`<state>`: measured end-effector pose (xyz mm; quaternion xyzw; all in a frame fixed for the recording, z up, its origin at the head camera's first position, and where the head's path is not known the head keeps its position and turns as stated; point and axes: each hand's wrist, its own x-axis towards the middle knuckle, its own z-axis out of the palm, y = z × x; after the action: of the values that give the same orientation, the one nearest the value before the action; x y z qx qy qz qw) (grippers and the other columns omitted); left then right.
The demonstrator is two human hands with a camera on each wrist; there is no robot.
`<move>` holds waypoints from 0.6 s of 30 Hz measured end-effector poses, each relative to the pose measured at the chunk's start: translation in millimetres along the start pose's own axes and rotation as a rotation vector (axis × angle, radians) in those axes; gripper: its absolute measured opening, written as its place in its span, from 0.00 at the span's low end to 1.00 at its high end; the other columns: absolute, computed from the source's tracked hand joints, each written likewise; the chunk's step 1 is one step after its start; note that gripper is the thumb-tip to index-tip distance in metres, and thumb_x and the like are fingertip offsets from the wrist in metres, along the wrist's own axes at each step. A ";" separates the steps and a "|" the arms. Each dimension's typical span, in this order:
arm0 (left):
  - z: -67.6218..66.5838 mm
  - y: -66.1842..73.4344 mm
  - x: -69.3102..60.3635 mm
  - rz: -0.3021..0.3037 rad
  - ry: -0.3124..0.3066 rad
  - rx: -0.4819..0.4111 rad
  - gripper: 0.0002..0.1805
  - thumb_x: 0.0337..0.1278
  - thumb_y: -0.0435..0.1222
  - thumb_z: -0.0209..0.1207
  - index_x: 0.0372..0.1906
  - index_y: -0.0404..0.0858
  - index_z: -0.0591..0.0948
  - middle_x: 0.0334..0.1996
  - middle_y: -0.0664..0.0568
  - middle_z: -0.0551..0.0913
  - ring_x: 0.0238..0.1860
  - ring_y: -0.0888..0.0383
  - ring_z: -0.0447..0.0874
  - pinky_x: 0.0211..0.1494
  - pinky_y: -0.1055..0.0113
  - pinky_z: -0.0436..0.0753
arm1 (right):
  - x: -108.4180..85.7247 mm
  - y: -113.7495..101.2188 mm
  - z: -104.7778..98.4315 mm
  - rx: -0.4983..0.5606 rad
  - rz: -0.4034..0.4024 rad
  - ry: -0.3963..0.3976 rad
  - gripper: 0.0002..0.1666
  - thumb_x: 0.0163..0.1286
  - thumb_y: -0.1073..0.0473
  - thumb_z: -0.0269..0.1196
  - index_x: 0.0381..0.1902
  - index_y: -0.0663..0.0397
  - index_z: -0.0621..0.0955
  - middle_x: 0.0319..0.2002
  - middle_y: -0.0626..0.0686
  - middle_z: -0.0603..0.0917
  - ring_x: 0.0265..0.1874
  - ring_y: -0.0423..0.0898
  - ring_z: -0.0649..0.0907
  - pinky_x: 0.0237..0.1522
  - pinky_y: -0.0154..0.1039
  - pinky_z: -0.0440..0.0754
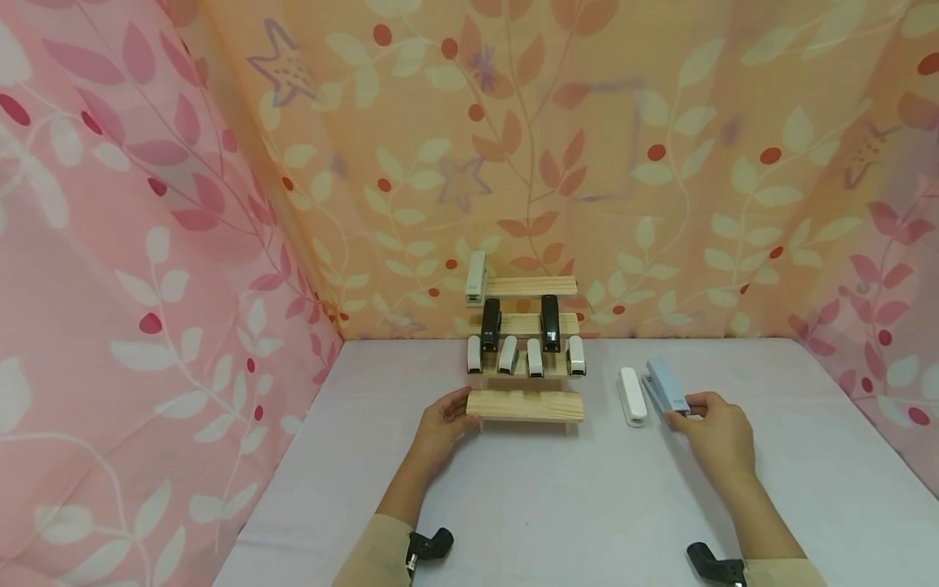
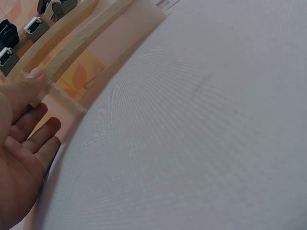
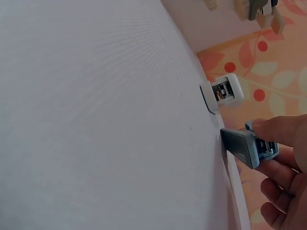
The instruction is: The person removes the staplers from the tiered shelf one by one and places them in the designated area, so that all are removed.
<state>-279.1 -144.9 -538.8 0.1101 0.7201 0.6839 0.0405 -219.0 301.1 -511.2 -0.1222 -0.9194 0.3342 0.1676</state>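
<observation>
My left hand (image 1: 443, 425) pinches the left end of the lowest step of a tiered wooden rack (image 1: 524, 406), its thumb at the front edge in the left wrist view. My right hand (image 1: 722, 436) grips the near end of a light blue stapler (image 1: 666, 385), thumb on one side and fingers on the other; in the right wrist view the blue stapler (image 3: 242, 146) appears tilted against the table. Just left of it lies a white stapler (image 1: 632, 397), untouched.
Higher tiers of the rack bear staplers: a whitish one (image 1: 476, 277) at top left, two black staplers (image 1: 490, 326) below, then several small white staplers (image 1: 535, 359). A white cloth covers the table (image 1: 557, 505). Patterned curtains (image 1: 411, 163) hang behind and at both sides.
</observation>
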 end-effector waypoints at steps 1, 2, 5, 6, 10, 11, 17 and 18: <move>0.3 0.5 0.1 0.001 0.001 0.001 0.36 0.60 0.30 0.69 0.73 0.30 0.70 0.69 0.36 0.75 0.71 0.42 0.73 0.65 0.71 0.80 | -0.1 0.3 -0.1 -0.005 -0.001 -0.011 0.33 0.62 0.48 0.75 0.53 0.69 0.80 0.43 0.67 0.88 0.41 0.61 0.82 0.32 0.44 0.72; 0.4 0.7 0.2 0.000 0.002 -0.002 0.36 0.60 0.29 0.69 0.73 0.30 0.70 0.69 0.36 0.75 0.71 0.42 0.73 0.65 0.71 0.80 | -0.4 0.7 0.2 -0.009 0.001 -0.021 0.32 0.62 0.49 0.76 0.53 0.69 0.80 0.42 0.67 0.88 0.40 0.60 0.82 0.31 0.43 0.72; 0.6 1.2 0.1 -0.005 0.003 -0.009 0.36 0.60 0.29 0.69 0.73 0.31 0.70 0.69 0.36 0.75 0.70 0.42 0.73 0.64 0.72 0.80 | -1.0 2.5 1.4 -0.024 0.003 -0.040 0.32 0.61 0.49 0.76 0.52 0.69 0.79 0.40 0.66 0.88 0.37 0.58 0.83 0.29 0.39 0.72; 0.6 1.1 -0.1 -0.001 0.002 -0.009 0.36 0.60 0.29 0.69 0.73 0.31 0.70 0.69 0.36 0.75 0.70 0.42 0.73 0.63 0.72 0.81 | -1.0 3.1 1.7 -0.029 0.002 -0.044 0.32 0.61 0.49 0.76 0.51 0.69 0.79 0.40 0.66 0.88 0.36 0.58 0.83 0.28 0.38 0.73; 0.1 -0.1 0.5 0.005 0.001 -0.008 0.36 0.60 0.30 0.69 0.72 0.32 0.71 0.68 0.35 0.76 0.70 0.42 0.74 0.63 0.73 0.81 | -1.5 4.7 3.2 -0.038 -0.006 -0.061 0.32 0.59 0.50 0.77 0.50 0.70 0.79 0.38 0.66 0.87 0.33 0.56 0.84 0.25 0.37 0.74; -0.1 -0.6 0.7 0.008 0.000 -0.007 0.36 0.60 0.31 0.70 0.72 0.31 0.71 0.68 0.35 0.76 0.69 0.42 0.74 0.63 0.73 0.81 | -1.5 4.9 3.5 -0.039 -0.009 -0.064 0.32 0.59 0.51 0.77 0.50 0.70 0.79 0.38 0.66 0.87 0.33 0.56 0.84 0.25 0.37 0.74; -0.9 -1.6 0.7 0.001 -0.002 -0.009 0.36 0.60 0.32 0.70 0.72 0.32 0.71 0.68 0.36 0.76 0.69 0.43 0.75 0.62 0.72 0.81 | -0.8 8.7 5.5 -0.052 -0.021 -0.083 0.32 0.58 0.51 0.78 0.48 0.71 0.78 0.37 0.66 0.87 0.32 0.56 0.84 0.25 0.39 0.76; -0.8 -1.2 0.4 0.000 -0.003 -0.007 0.36 0.59 0.32 0.70 0.73 0.32 0.71 0.68 0.36 0.76 0.69 0.43 0.74 0.63 0.72 0.81 | -0.7 9.3 5.8 -0.054 -0.020 -0.086 0.32 0.58 0.51 0.78 0.48 0.71 0.78 0.37 0.66 0.87 0.32 0.56 0.84 0.25 0.39 0.76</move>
<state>-279.9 -145.6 -540.0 0.1110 0.7177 0.6862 0.0417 -219.6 304.5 -521.7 -0.1029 -0.9357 0.3125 0.1278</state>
